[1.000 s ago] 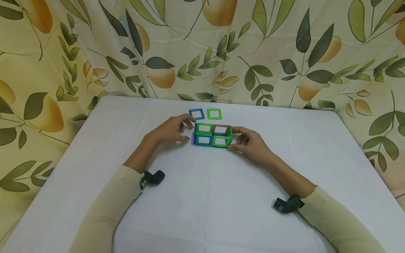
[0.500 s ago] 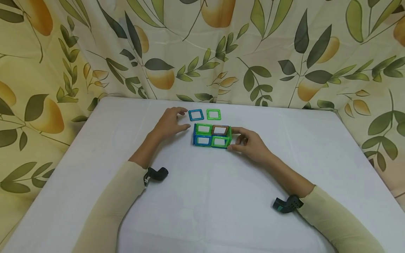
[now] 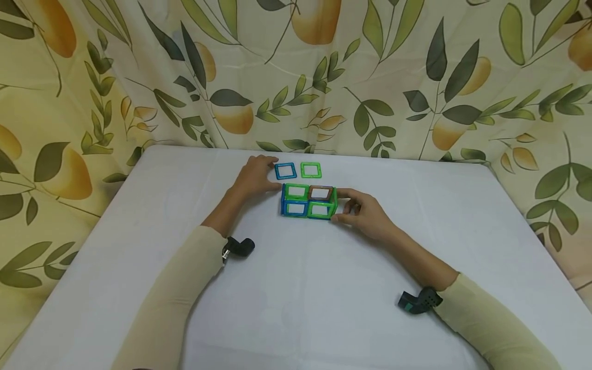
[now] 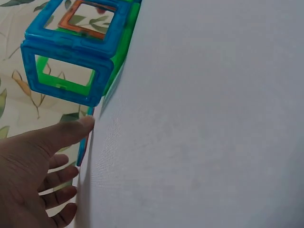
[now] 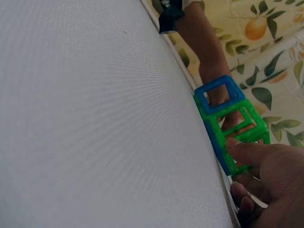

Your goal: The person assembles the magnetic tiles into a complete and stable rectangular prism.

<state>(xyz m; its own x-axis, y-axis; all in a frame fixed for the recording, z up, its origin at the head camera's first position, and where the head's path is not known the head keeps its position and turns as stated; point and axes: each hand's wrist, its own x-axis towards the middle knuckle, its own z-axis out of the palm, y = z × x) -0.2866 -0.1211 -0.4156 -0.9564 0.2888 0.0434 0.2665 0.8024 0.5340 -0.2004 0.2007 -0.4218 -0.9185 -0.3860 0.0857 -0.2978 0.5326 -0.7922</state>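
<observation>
A box of magnetic tiles (image 3: 308,201), blue, green and brown, stands on the white table. My right hand (image 3: 367,211) grips its green right end, thumb in front and index finger behind; the right wrist view shows the thumb on a green frame (image 5: 237,135). Behind the box lie a loose blue magnetic tile (image 3: 287,178) and a loose green magnetic tile (image 3: 311,177). My left hand (image 3: 253,177) reaches beside the blue tile with fingers spread loosely. Its thumb is near the box's left end; whether its fingertips touch the blue tile I cannot tell.
The white table (image 3: 300,298) spreads toward me and to both sides. A patterned cloth (image 3: 287,77) hangs along its back edge. Black cameras (image 3: 241,247) sit on both wrists over the sleeves.
My left hand has moved back from the box's left end, then right to the loose blue tile. The right hand keeps its hold on the box.
</observation>
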